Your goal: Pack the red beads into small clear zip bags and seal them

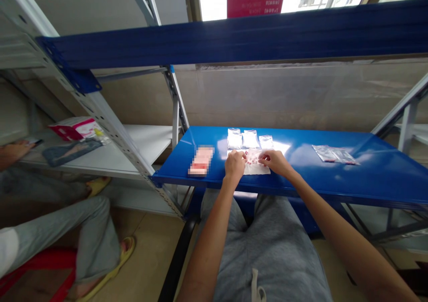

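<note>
The left hand (235, 166) and right hand (276, 162) lie curled on a red-spotted white sheet (257, 167) on the blue shelf (374, 177); glare and fingers hide whether either actually grips it.

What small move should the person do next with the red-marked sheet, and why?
Probably lift the sheet's nearer edge slightly with the right hand, I would judge. Both it and the left hand are already at the sheet, and the three clear bags lie just beyond it, so a small lift seems the safest way to free it from the shelf.
</note>
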`<action>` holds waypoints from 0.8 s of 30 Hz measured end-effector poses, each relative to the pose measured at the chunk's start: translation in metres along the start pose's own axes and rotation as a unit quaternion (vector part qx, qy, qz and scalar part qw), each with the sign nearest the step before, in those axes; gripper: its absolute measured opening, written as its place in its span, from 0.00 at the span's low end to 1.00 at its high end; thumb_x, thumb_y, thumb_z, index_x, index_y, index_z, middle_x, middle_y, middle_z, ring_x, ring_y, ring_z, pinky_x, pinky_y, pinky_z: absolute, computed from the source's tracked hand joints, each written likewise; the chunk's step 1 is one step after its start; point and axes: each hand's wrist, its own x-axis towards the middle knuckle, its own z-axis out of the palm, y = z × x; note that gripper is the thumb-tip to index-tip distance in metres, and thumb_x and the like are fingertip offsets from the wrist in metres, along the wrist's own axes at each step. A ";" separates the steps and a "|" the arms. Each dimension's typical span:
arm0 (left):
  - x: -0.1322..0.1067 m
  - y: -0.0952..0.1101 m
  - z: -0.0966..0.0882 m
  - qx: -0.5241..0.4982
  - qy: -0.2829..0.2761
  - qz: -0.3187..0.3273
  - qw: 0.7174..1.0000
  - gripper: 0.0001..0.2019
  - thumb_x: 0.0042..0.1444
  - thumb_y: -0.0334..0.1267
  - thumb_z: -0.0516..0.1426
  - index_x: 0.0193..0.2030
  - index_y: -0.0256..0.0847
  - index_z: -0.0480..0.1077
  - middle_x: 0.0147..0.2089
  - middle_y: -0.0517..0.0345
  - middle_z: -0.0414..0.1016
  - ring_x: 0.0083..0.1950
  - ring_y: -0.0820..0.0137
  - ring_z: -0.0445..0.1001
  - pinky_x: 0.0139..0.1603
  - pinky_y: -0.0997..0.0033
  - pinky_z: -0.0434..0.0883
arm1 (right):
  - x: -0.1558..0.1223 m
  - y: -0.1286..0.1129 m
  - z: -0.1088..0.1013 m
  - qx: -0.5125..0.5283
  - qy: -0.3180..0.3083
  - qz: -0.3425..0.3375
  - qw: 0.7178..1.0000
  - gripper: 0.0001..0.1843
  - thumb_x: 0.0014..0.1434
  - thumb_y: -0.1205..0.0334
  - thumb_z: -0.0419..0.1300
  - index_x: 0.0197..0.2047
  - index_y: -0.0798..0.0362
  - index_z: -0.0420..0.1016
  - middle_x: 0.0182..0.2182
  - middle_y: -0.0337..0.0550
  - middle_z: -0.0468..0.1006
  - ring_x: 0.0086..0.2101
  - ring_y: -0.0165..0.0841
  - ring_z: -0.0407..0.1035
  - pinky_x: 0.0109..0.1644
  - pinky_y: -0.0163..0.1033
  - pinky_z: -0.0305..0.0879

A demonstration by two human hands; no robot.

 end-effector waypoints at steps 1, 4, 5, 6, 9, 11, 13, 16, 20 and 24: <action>-0.001 0.000 0.000 -0.001 0.001 -0.001 1.000 0.06 0.62 0.32 0.61 0.43 0.41 0.80 0.47 0.46 0.77 0.50 0.60 0.76 0.47 0.67 0.71 | 0.000 0.000 0.000 0.003 0.001 0.001 1.000 0.04 0.56 0.66 0.65 0.34 0.54 0.82 0.28 0.44 0.83 0.28 0.35 0.75 0.34 0.36 0.65; -0.005 0.001 0.000 -0.012 0.008 -0.004 1.000 0.06 0.61 0.32 0.63 0.45 0.40 0.78 0.47 0.47 0.77 0.50 0.61 0.75 0.48 0.67 0.71 | -0.002 0.001 0.000 0.009 0.003 0.000 1.000 0.04 0.57 0.66 0.64 0.34 0.54 0.82 0.28 0.44 0.83 0.29 0.35 0.75 0.35 0.36 0.65; -0.007 0.002 0.000 -0.017 0.010 -0.003 1.000 0.06 0.60 0.32 0.64 0.45 0.39 0.77 0.47 0.48 0.77 0.50 0.61 0.75 0.48 0.67 0.70 | -0.003 0.001 0.000 0.011 0.005 -0.003 1.000 0.05 0.57 0.66 0.64 0.34 0.54 0.82 0.28 0.44 0.83 0.29 0.35 0.75 0.36 0.36 0.65; -0.009 0.002 0.000 -0.022 0.013 -0.003 1.000 0.06 0.60 0.32 0.65 0.44 0.39 0.76 0.46 0.49 0.77 0.50 0.62 0.75 0.48 0.68 0.70 | -0.003 0.002 0.000 0.013 0.007 -0.007 1.000 0.05 0.58 0.66 0.64 0.35 0.54 0.82 0.28 0.44 0.83 0.29 0.35 0.75 0.36 0.37 0.65; -0.015 0.003 0.000 -0.035 0.015 -0.006 0.999 0.07 0.58 0.33 0.66 0.41 0.39 0.73 0.45 0.50 0.76 0.50 0.63 0.74 0.48 0.68 0.69 | -0.004 0.004 0.000 0.021 0.009 -0.016 1.000 0.05 0.58 0.64 0.63 0.35 0.54 0.82 0.28 0.44 0.83 0.29 0.35 0.75 0.37 0.37 0.65; -0.017 0.004 0.000 -0.037 0.011 -0.008 0.999 0.07 0.58 0.33 0.66 0.40 0.39 0.73 0.46 0.50 0.76 0.50 0.63 0.74 0.49 0.68 0.69 | -0.005 0.005 0.001 0.027 0.007 -0.017 0.999 0.06 0.59 0.63 0.63 0.35 0.54 0.82 0.28 0.43 0.83 0.28 0.35 0.75 0.37 0.37 0.65; -0.019 0.005 0.000 -0.036 0.009 -0.008 0.999 0.06 0.59 0.32 0.66 0.40 0.39 0.73 0.46 0.50 0.76 0.51 0.63 0.74 0.50 0.68 0.69 | -0.006 0.006 0.001 0.031 0.009 -0.016 0.999 0.06 0.59 0.63 0.62 0.35 0.54 0.81 0.28 0.43 0.83 0.29 0.35 0.76 0.37 0.38 0.66; -0.019 0.007 0.002 -0.031 0.007 -0.002 0.999 0.06 0.59 0.32 0.66 0.41 0.38 0.73 0.47 0.50 0.77 0.53 0.61 0.73 0.51 0.67 0.69 | -0.008 0.006 0.002 0.036 0.018 -0.014 0.999 0.06 0.59 0.62 0.62 0.35 0.53 0.81 0.28 0.43 0.83 0.29 0.36 0.76 0.37 0.38 0.66; -0.019 0.008 0.003 -0.018 0.006 0.000 1.000 0.05 0.59 0.34 0.65 0.41 0.39 0.75 0.48 0.50 0.77 0.55 0.60 0.73 0.53 0.67 0.70 | -0.011 0.006 0.004 0.048 0.047 -0.011 0.998 0.06 0.57 0.60 0.63 0.32 0.52 0.80 0.26 0.41 0.82 0.27 0.36 0.75 0.35 0.38 0.66; -0.022 0.012 0.004 -0.012 0.003 0.002 1.000 0.05 0.60 0.35 0.65 0.42 0.39 0.78 0.48 0.48 0.77 0.56 0.59 0.73 0.54 0.65 0.71 | -0.017 0.002 0.008 0.083 0.093 0.024 0.992 0.06 0.56 0.59 0.63 0.31 0.51 0.79 0.25 0.41 0.81 0.26 0.36 0.76 0.34 0.38 0.68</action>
